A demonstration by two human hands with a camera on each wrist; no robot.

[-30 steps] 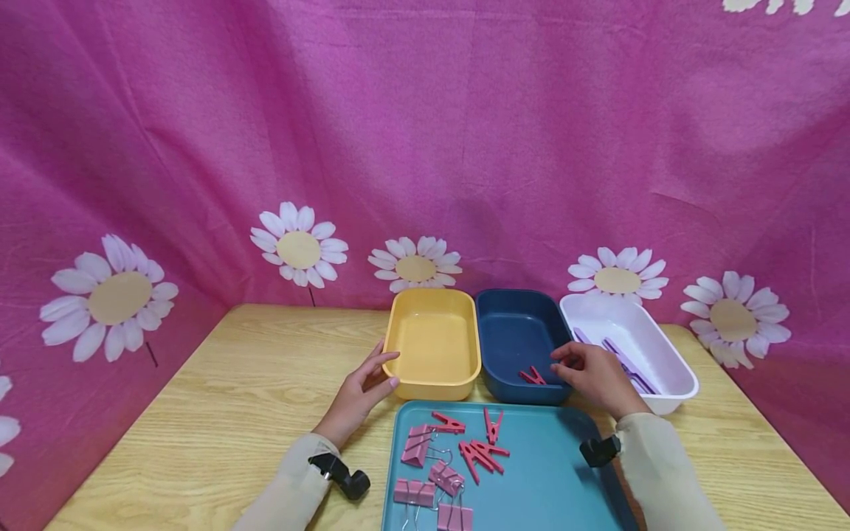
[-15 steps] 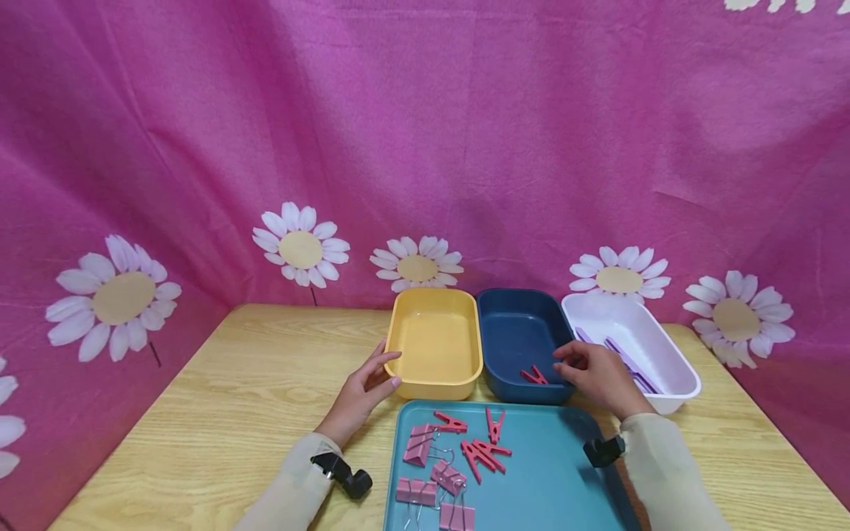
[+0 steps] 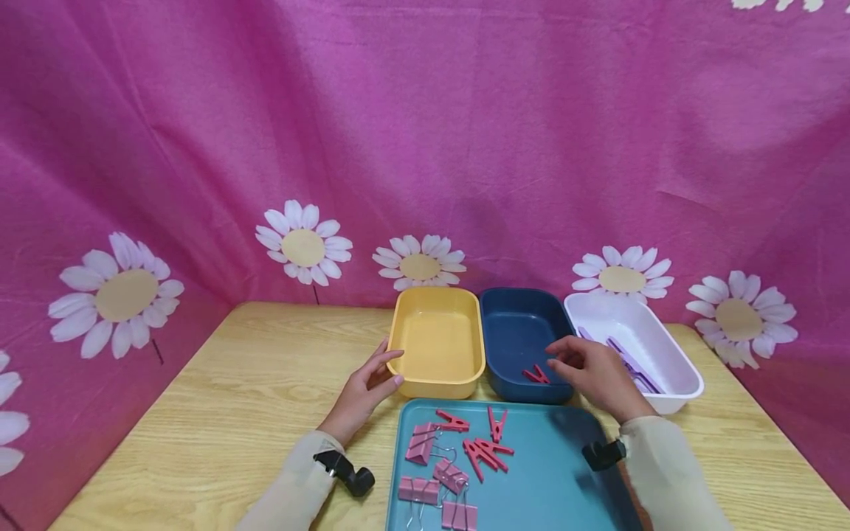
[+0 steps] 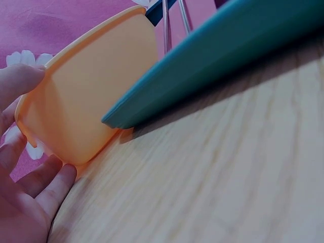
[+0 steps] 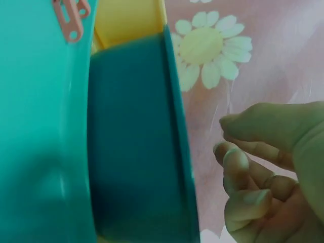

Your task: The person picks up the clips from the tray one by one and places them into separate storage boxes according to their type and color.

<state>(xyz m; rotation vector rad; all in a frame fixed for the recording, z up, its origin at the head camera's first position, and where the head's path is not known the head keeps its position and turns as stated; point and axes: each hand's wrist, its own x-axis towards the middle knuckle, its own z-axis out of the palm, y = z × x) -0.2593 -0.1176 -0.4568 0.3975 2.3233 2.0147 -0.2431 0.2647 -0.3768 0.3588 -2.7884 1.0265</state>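
My left hand (image 3: pixel 361 397) touches the left side and rim of a yellow bin (image 3: pixel 436 389), its fingers relaxed. In the left wrist view the thumb lies at the rim and other fingertips touch the bin's side. Over the right front part of a dark blue bin (image 3: pixel 527 391) hovers my right hand (image 3: pixel 598 377), fingers loosely bent, with thumb and forefinger apart and nothing between them. Below it, inside that bin, lies a red clothespin (image 3: pixel 536 375). Several more red clothespins (image 3: pixel 496 424) lie on a teal tray (image 3: pixel 551 472), beside several pink binder clips (image 3: pixel 418 489).
At the right stands a white bin (image 3: pixel 684 376) with long purple items (image 3: pixel 631 363), their kind unclear. The three bins stand in a row behind the tray on a wooden table (image 3: pixel 199 413). A pink cloth (image 3: pixel 465 147) with daisies hangs behind.
The thumb and forefinger of my right hand have spread apart over the blue bin. My left hand stays at the yellow bin. The view has shifted slightly.
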